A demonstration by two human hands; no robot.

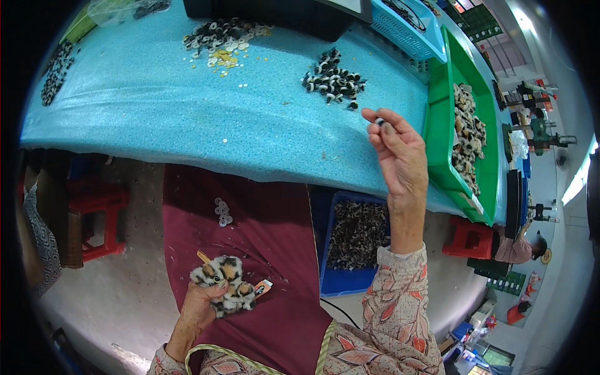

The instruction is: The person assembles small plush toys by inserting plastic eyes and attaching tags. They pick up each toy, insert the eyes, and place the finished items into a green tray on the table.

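The spotted plush (231,289) is low over the maroon apron (250,209) – the left hand (201,301) has its fingers gripping it. The right hand (401,156) pinches a black-and-white piece (380,122) between its fingers over the counter (150,103), near a similar pile (334,80) – a green bin (441,128) is further right.
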